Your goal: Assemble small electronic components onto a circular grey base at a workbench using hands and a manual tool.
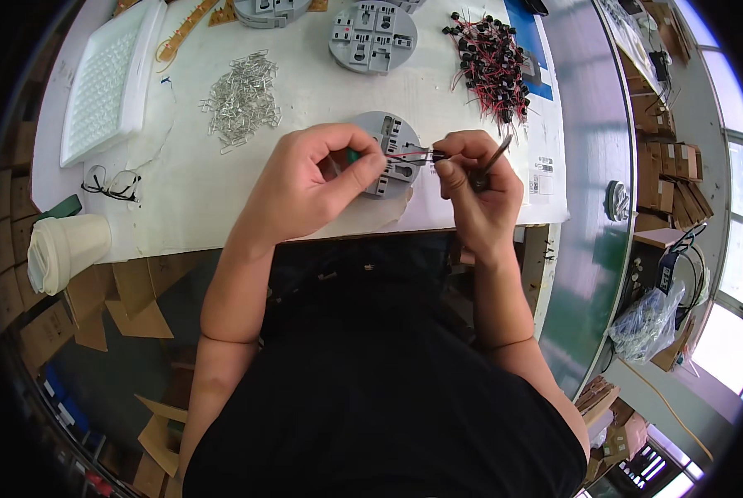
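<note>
Above a small round grey plastic base [392, 184] near the table's front edge, both my hands work close together. My left hand [317, 170] is closed in a pinch on thin red and black wires [409, 155]; something green [352, 155] shows inside its curled fingers. At the wires' other end, my right hand [481, 178] pinches a small black part [438, 155], mostly hidden by the fingertips. A slim metal tool [497, 153] is tucked in the same hand, its shaft pointing up to the right.
Bent metal clips [243, 98] lie heaped at the left. A pile of black parts with red wires [493, 68] sits at the back right. More grey bases [373, 37] stand at the back. A white tray [106, 83], glasses [112, 184] and a pale bin [68, 249] are at far left.
</note>
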{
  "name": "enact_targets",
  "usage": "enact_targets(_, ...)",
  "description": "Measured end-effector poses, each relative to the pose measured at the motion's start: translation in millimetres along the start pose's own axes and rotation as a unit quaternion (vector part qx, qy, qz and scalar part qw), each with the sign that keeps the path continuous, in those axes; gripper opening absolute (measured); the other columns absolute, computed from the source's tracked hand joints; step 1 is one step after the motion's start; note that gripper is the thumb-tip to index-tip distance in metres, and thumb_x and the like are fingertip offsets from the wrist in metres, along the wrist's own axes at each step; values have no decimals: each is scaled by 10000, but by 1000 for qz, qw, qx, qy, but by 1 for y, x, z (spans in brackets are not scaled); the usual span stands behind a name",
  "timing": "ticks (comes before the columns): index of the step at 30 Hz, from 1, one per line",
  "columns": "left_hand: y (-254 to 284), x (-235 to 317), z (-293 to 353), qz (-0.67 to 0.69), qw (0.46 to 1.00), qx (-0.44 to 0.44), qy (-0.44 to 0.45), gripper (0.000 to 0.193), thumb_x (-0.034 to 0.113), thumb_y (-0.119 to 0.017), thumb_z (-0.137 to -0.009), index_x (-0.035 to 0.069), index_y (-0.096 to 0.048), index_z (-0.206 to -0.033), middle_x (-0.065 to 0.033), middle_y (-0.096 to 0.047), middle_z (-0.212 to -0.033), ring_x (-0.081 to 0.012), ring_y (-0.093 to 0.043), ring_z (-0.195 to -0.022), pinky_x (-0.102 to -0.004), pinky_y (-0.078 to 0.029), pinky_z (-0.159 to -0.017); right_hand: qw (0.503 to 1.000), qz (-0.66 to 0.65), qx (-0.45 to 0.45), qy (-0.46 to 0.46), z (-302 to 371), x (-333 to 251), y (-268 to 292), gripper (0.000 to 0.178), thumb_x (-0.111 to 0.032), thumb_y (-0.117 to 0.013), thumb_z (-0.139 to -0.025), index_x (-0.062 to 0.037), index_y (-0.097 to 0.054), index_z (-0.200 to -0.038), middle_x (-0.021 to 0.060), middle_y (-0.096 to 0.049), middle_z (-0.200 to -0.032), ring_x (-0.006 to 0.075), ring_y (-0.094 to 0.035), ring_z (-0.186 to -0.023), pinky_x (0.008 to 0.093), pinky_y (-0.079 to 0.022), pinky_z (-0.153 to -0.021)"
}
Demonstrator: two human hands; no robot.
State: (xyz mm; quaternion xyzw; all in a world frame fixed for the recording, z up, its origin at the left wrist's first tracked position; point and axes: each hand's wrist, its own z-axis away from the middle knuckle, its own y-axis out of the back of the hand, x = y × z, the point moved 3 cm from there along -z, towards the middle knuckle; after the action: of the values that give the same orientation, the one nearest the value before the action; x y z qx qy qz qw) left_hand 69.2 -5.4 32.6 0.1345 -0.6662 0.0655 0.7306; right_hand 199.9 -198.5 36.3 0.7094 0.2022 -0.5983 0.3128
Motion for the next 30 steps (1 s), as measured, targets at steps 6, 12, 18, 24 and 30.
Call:
enact_targets(6,4,2,-5,-159,977,95,-105,157,162,-775,-980,12,-743,-1011,-37,-722,-884,-100,-603,-734,-256,-439,-644,993,112,-37,-20,2,4,1,180,-23,-752,-993,16,-692,-1159,57,-687,-1106,66,-609,-744,221,-486,-628)
enact_targets(12,-17,10,-5,-77,988,6,-131,152,167,-764,-978,16,-754,-959,-61,-714,-846,-139,-600,-732,-292,-459,-655,995,-95,15,4,7,0,-17,192,9,-770,-955,-1,-718,-1139,53,-668,-1126,62,-616,-692,229,-491,-603)
enact_targets(18,-15,1,-7,-175,979,57,-88,132,171,-785,-920,49,-750,-885,-60,-662,-769,-216,-633,-729,-357,-499,-661,990,139,-17,30,8,2,-14,192,-7,-759,-951,-7,-698,-1133,78,-682,-1150,133,-652,-731,270,-536,-636)
enact_targets(24,-33,-9,-13,-396,895,129,-157,145,201,-825,-794,97,-726,-818,-31,-582,-708,-271,-622,-747,-430,-513,-679,899,424,-20,106,11,-3,-25,258,-53,-778,-902,-75,-721,-1153,81,-706,-1115,245,-705,-719,340,-553,-616)
enact_targets(30,-19,-16,-2,-355,908,118,-187,479,241,-904,-730,119,-715,-1153,-71,-665,-1034,-285,-647,-984,-418,-550,-867,855,498,-73,123,9,-5,-34,241,-58,-757,-903,-58,-720,-1142,77,-710,-1150,269,-713,-704,371,-558,-600)
